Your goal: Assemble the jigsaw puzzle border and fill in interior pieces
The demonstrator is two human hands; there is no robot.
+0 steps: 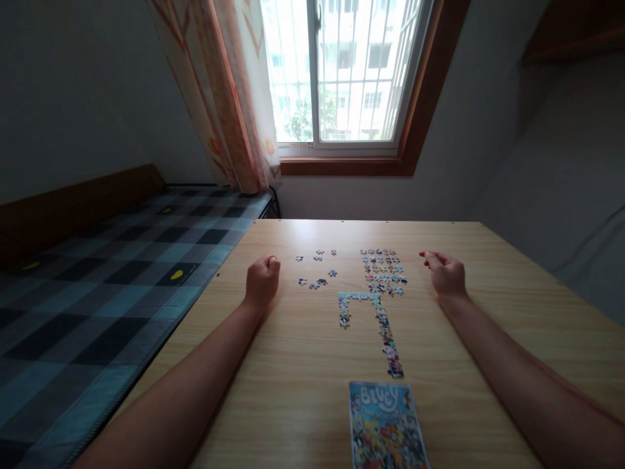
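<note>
My left hand [263, 280] rests on the table as a closed fist, left of several loose jigsaw pieces [318, 258]. No object shows in it. My right hand [445, 275] is at the right of a block of loose jigsaw pieces [385, 268] laid in rough rows. Its fingers are curled in, with the tips close together and nothing visible between them. Between my forearms lies a partly joined puzzle border [385, 326], with a top edge, a short left side and a longer right side. Nearest to me is a puzzle picture card or box [388, 423] marked "Bluey".
The pieces lie on a light wood table [303, 404]. A bed with a checked cover [122, 299] stands along its left side. Beyond the far edge are a barred window [356, 78] and a patterned curtain [224, 98]. A wooden shelf [576, 39] hangs upper right.
</note>
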